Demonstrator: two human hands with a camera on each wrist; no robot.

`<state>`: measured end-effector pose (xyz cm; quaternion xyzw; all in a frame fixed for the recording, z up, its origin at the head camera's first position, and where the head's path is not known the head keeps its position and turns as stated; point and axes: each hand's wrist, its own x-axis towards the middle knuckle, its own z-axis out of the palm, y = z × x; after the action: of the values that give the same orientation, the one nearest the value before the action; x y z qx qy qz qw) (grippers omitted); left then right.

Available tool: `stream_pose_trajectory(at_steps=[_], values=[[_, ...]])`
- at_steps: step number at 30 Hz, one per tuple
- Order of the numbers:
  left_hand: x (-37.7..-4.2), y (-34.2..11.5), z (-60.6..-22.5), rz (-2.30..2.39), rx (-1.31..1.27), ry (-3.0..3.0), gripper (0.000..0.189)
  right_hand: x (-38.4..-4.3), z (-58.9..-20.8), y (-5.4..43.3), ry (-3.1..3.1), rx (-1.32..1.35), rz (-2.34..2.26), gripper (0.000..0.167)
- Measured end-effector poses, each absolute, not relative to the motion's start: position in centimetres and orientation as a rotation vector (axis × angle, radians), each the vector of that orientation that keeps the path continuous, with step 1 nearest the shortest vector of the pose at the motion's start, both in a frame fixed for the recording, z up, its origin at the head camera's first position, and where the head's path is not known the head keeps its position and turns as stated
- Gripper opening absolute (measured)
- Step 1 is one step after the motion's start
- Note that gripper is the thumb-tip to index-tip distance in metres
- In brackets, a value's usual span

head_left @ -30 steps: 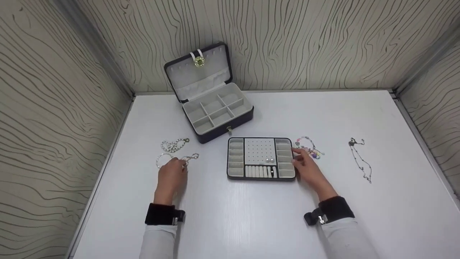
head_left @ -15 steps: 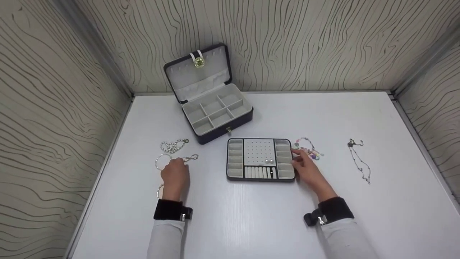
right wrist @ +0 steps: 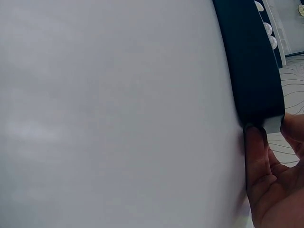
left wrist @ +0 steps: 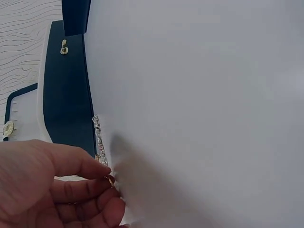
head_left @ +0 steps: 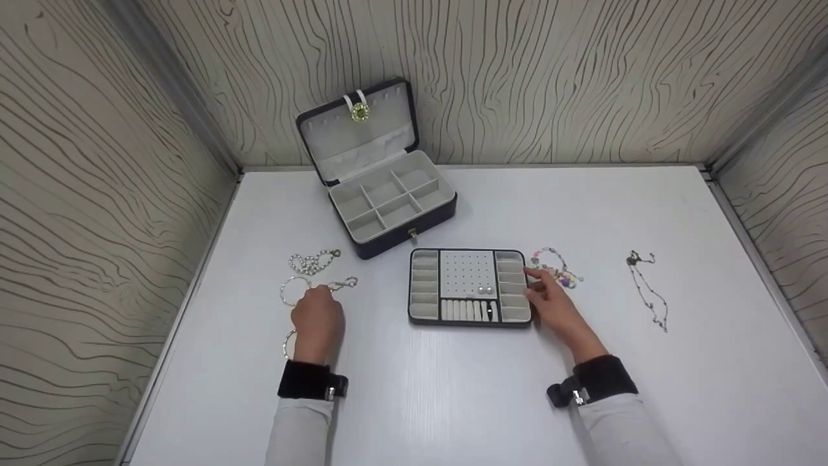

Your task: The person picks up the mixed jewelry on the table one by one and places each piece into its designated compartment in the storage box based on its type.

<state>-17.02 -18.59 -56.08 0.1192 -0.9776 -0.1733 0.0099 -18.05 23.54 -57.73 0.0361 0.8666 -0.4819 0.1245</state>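
In the head view my left hand [head_left: 317, 320] is low over the table at the left, by several pieces of jewelry. Its thumb and forefinger pinch a small gold-coloured piece [left wrist: 110, 180] in the left wrist view, where a beaded bracelet [left wrist: 98, 135] runs up to the fingertips. A beaded loop [head_left: 291, 344] shows partly from under the wrist. My right hand [head_left: 556, 314] holds the right edge of a dark-rimmed jewelry tray [head_left: 469, 323], one finger low against its end and another at the upper rim. The tray carries pearl earrings [head_left: 485, 290] and a ring [head_left: 490, 311].
Behind the tray stands an open jewelry box [head_left: 407, 233] with bare compartments. A pearl bracelet [head_left: 312, 263] and a thin bangle [head_left: 283, 291] lie at left. A colourful beaded bracelet [head_left: 565, 279] lies beyond the right hand, a necklace [head_left: 650, 301] further right.
My left hand has shifted a little to the right, and its wrist now leaves part of the lower beaded loop showing. The right hand and tray stay in place.
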Motion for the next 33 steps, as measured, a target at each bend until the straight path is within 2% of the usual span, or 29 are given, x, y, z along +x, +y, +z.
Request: stream_pose_trajectory(at_steps=[18,25,33], values=[[-16.0,-17.1,-54.9,-0.608,0.277,-2.957,0.013,-17.8,-58.0,23.3,2.513,0.126,-1.406,0.047],[-16.0,-15.9,-54.5,-0.685,0.216,-2.931,0.02,-17.7,-57.9,23.5,2.546,0.092,-1.394,0.047],[-15.9,-12.9,-54.0,-0.774,0.114,-2.909,0.007,-17.9,-57.9,23.7,2.539,0.082,-1.417,0.047]])
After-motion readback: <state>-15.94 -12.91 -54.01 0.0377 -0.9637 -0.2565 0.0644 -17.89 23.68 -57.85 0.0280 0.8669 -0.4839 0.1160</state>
